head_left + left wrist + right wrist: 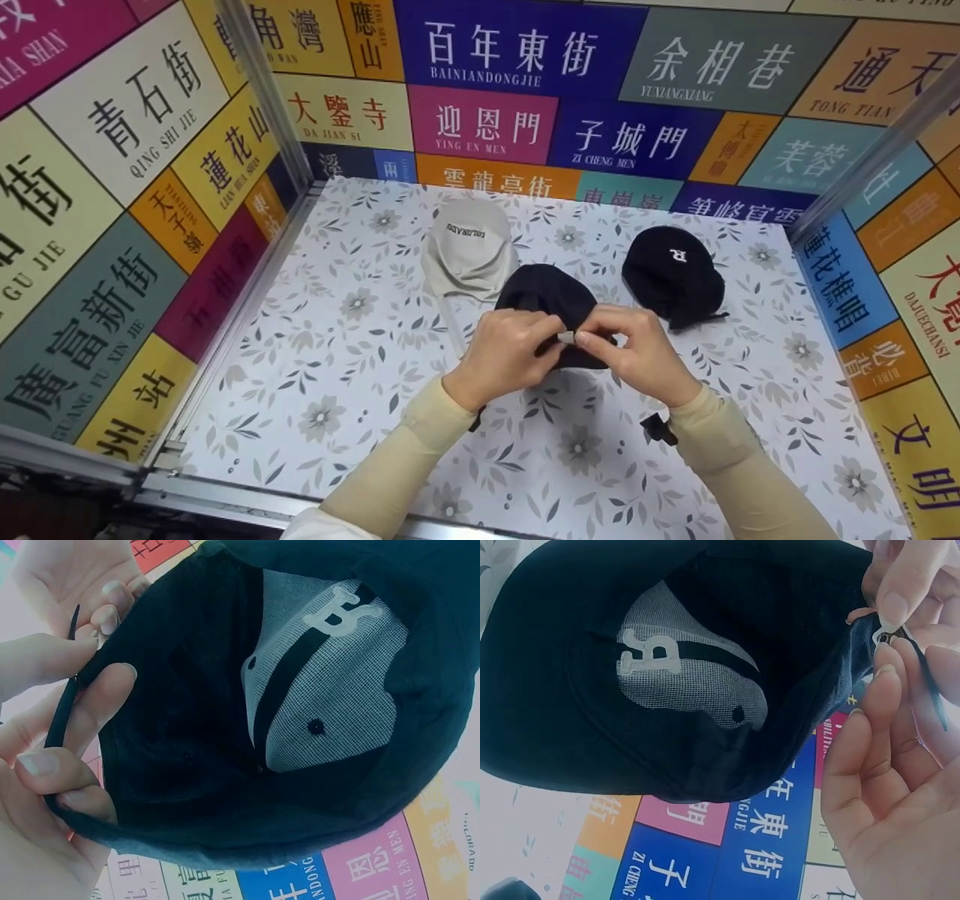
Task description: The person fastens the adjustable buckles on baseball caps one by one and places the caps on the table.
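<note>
A black baseball cap (547,289) is between both hands, its back opening toward the person. My left hand (506,352) grips the cap's back strap (61,720), fingers curled round it. My right hand (641,349) pinches the strap at the small metal buckle (885,636) from the other side. A loose strap end sticks out past the fingertips in both wrist views. Inside the cap show pale mesh lining (330,697) and the back of an embroidered letter (651,652). Fingers partly hide the buckle.
Behind the held cap, to the left, lies a beige cap (472,244) with dark lettering. A second black cap (671,274) with a white letter lies to the right. The floral-covered table (322,412) is bordered by panels (480,124) printed with street names.
</note>
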### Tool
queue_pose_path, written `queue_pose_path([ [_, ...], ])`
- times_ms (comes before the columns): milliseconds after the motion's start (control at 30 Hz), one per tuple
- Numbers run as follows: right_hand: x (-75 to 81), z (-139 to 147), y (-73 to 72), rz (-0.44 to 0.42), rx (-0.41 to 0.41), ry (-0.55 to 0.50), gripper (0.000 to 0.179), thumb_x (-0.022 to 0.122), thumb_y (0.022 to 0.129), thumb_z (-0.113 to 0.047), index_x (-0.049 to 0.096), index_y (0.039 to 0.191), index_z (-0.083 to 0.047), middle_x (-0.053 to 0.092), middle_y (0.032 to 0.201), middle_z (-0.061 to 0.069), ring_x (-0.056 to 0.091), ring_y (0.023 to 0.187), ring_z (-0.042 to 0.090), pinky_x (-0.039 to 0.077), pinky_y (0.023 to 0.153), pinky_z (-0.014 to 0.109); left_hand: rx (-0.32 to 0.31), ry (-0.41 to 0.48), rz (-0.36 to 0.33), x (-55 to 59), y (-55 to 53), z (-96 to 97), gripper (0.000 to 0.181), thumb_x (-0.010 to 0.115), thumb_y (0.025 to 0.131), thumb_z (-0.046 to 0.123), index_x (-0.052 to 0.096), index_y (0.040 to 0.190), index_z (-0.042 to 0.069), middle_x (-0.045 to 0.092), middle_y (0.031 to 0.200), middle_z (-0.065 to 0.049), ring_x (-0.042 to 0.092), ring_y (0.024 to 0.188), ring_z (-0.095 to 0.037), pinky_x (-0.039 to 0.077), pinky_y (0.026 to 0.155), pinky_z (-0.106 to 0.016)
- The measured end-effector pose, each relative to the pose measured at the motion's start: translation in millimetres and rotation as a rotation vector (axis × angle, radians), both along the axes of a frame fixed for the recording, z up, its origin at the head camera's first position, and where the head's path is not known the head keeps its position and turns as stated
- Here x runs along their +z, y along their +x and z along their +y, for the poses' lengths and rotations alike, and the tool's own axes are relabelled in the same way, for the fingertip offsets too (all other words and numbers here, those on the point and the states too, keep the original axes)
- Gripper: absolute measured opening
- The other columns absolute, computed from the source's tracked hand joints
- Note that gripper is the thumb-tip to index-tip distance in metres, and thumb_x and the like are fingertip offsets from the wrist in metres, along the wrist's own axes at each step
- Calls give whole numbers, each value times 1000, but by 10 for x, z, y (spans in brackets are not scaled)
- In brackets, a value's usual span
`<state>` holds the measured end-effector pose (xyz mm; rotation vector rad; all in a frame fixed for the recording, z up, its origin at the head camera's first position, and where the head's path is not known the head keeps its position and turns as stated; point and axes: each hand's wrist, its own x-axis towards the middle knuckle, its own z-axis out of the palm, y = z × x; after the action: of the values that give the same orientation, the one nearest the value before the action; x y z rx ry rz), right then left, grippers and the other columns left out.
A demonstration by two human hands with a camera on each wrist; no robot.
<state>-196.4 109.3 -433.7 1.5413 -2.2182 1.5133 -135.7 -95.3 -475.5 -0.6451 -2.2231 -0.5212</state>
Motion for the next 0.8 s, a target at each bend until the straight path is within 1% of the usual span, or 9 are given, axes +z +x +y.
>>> queue_pose_path([
  [100, 9, -1, -9, 9, -1, 1, 17, 72, 87, 8, 71, 80, -8, 64, 76, 3, 59, 69, 16, 46, 67, 22, 0, 7, -9, 13, -1, -1, 10, 71, 84, 17, 62, 81, 16, 51, 65, 7, 50, 55, -10, 42, 53, -28],
  [233, 11, 4, -16, 24, -1, -5, 15, 72, 86, 8, 71, 80, -5, 65, 77, 3, 60, 69, 16, 46, 67, 21, 2, 7, -1, 16, -7, 2, 10, 71, 83, 17, 61, 80, 17, 51, 65, 7, 50, 55, -10, 42, 53, -29],
  [467, 1, 14, -6, 19, -21, -5, 23, 73, 86, 8, 72, 82, -15, 67, 79, 3, 61, 70, 16, 47, 67, 22, 0, 27, -1, 0, -5, 2, 12, 71, 82, 16, 60, 79, 16, 51, 64, 7, 50, 55, -11, 42, 52, -30],
  [667, -2, 24, -2, 16, -23, -8, 21, 73, 86, 9, 72, 81, -12, 67, 78, 2, 61, 70, 15, 47, 67, 22, -1, 16, -8, -7, 1, -3, 11, 71, 82, 16, 61, 80, 16, 52, 65, 7, 50, 55, -9, 42, 52, -28],
  [800, -9, 16, -7, 12, -24, -13, 20, 72, 86, 9, 72, 81, -10, 67, 78, 2, 61, 71, 15, 47, 67, 22, -2, 25, -13, -1, 1, -1, 10, 73, 81, 16, 62, 82, 16, 52, 66, 7, 51, 55, -10, 43, 52, -28],
])
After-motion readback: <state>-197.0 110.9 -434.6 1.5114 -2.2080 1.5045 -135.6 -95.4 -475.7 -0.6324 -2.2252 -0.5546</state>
